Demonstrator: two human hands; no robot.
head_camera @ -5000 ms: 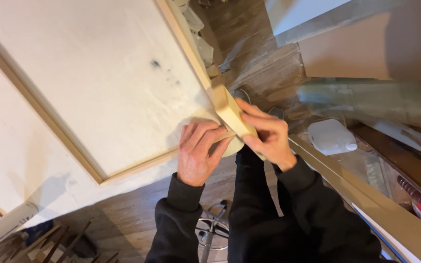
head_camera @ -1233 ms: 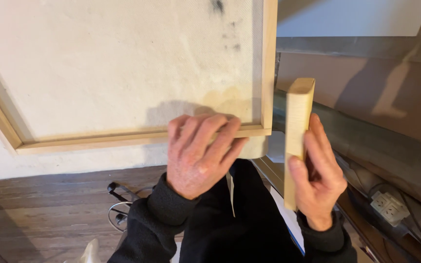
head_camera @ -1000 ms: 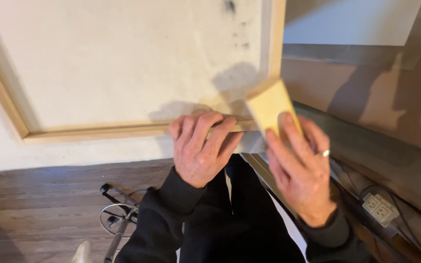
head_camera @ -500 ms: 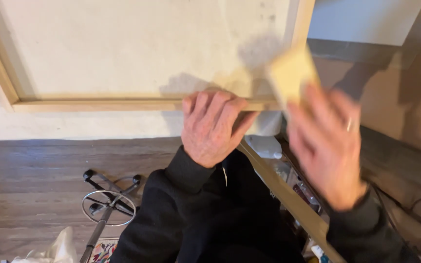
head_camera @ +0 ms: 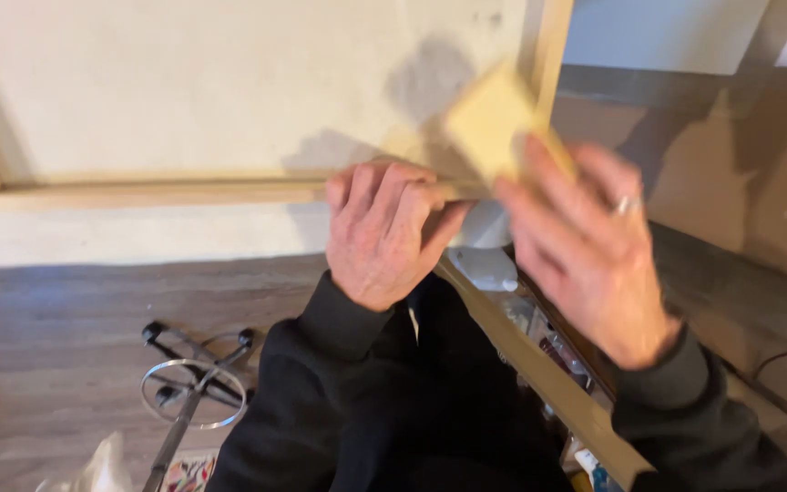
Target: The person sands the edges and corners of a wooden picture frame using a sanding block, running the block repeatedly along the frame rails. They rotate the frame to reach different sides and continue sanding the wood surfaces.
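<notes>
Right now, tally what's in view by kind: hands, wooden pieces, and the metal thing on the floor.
Hands: 2, the left hand pressed on the pale wooden frame, the right hand holding the block.
Wooden pieces: 3, the pale wooden frame around the off-white panel, the blurred light wooden block, the long light wooden strip lying below.
Metal stool bases: 1, the ringed black metal base.
Total: 6
</notes>
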